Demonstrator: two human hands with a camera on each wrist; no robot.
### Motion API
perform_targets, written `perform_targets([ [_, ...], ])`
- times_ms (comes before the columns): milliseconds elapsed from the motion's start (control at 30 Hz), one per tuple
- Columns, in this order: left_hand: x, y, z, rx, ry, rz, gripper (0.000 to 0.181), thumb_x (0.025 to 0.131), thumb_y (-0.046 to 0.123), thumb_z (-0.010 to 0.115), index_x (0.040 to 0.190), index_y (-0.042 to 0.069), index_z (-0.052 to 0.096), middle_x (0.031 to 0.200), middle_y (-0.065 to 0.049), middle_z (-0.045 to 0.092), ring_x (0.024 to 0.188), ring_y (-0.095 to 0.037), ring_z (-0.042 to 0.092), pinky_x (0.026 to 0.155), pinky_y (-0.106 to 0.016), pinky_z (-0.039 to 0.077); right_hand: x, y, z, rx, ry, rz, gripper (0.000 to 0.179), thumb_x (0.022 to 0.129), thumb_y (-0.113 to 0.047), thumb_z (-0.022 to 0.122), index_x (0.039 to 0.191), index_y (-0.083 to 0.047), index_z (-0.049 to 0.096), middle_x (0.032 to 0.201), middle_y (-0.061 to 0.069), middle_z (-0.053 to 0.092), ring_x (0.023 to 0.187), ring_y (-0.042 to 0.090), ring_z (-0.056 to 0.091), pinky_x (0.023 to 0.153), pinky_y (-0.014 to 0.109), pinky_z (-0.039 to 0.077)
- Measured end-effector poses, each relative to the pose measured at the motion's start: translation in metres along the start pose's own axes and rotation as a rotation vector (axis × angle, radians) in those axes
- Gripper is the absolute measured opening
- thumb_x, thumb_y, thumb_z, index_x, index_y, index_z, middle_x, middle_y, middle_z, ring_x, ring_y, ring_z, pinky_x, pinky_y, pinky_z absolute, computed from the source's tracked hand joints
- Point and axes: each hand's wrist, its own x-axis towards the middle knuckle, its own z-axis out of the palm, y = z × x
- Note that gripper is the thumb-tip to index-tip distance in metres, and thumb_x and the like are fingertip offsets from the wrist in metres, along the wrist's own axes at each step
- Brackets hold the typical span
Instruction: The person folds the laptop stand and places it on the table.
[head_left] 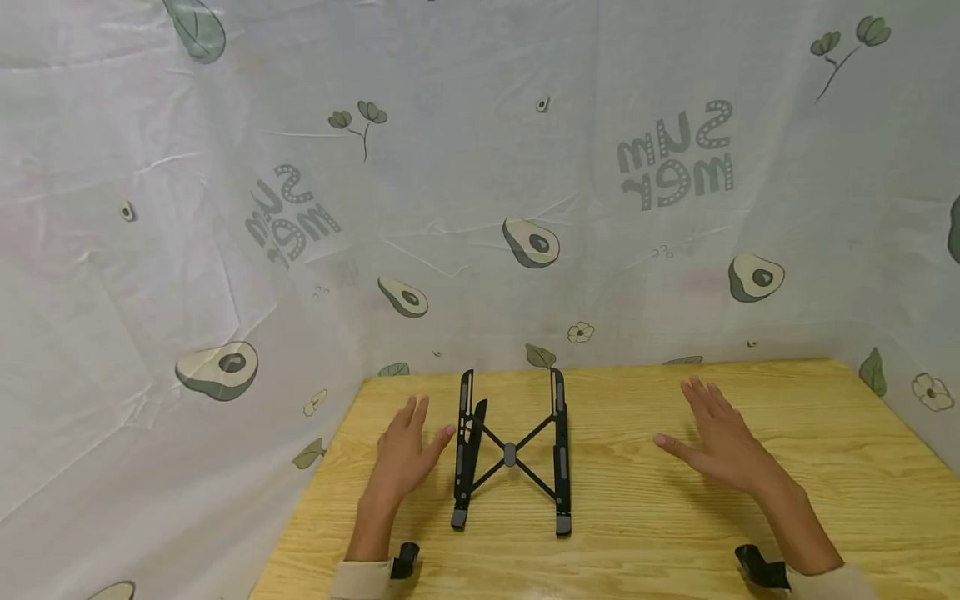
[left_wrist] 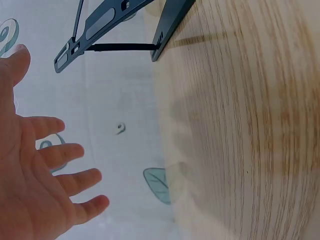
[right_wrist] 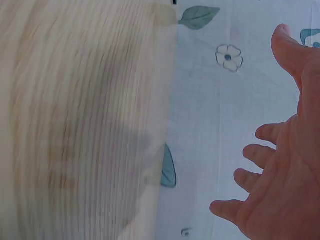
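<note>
A black folding laptop stand (head_left: 510, 454) with grey pads and crossed struts stands unfolded on the wooden table, left of the middle. Just left of it, my left hand (head_left: 405, 454) is held over the table with fingers spread, its thumb close to the stand's left rail. In the left wrist view the palm of that hand (left_wrist: 35, 175) is bare, and part of the stand (left_wrist: 107, 22) shows above it. Well to the right of the stand, my right hand (head_left: 723, 450) hovers with fingers extended and thumb apart. Nothing lies in the right palm (right_wrist: 285, 175) in the right wrist view.
The pale wooden table (head_left: 645, 542) reaches back to a white curtain (head_left: 465, 167) printed with avocados, leaves and the word "summer". The curtain also hangs along the left and right sides. A black strap mount (head_left: 405, 560) sits at the left wrist, another mount (head_left: 761, 567) at the right.
</note>
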Motion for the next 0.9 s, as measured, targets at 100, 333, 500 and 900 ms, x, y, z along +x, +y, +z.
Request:
perform_targets([
  [100,0.001,0.001,0.002,-0.021,0.002,0.006,0.084,0.108,0.056,0.057,0.170,0.007,0.029,0.175,-0.027,0.026,0.158,-0.055,0.030,0.119,-0.082,0.029,0.008,-0.006,0.006,0.014,-0.003,-0.012,0.110,0.101,-0.054,0.071,0.171,0.004,0.009,0.176,0.035,0.009,0.161,0.061,0.004,0.118,0.086,0.016],
  [333,0.003,0.004,0.006,-0.130,-0.013,0.014,0.089,0.105,0.057,0.062,0.171,0.009,0.027,0.173,-0.028,0.030,0.154,-0.056,0.037,0.120,-0.075,0.037,0.023,-0.021,0.018,0.044,0.022,-0.025,0.102,0.102,-0.051,0.071,0.169,0.005,0.019,0.169,0.037,0.027,0.151,0.064,0.029,0.112,0.083,0.034],
  [500,0.006,0.005,0.013,-0.182,-0.002,0.031,0.086,0.105,0.056,0.063,0.171,0.011,0.029,0.168,-0.028,0.040,0.147,-0.052,0.050,0.114,-0.069,0.048,0.030,-0.029,0.029,0.096,0.050,-0.065,0.090,0.104,-0.044,0.072,0.166,0.005,0.028,0.161,0.034,0.042,0.141,0.059,0.049,0.107,0.074,0.049],
  [900,0.017,0.005,0.028,-0.260,0.036,0.047,0.078,0.108,0.050,0.062,0.168,0.010,0.035,0.154,-0.024,0.058,0.124,-0.041,0.070,0.100,-0.059,0.061,0.048,-0.058,0.058,0.285,0.067,-0.081,0.078,0.105,-0.036,0.072,0.163,0.003,0.037,0.152,0.029,0.055,0.131,0.047,0.062,0.101,0.058,0.061],
])
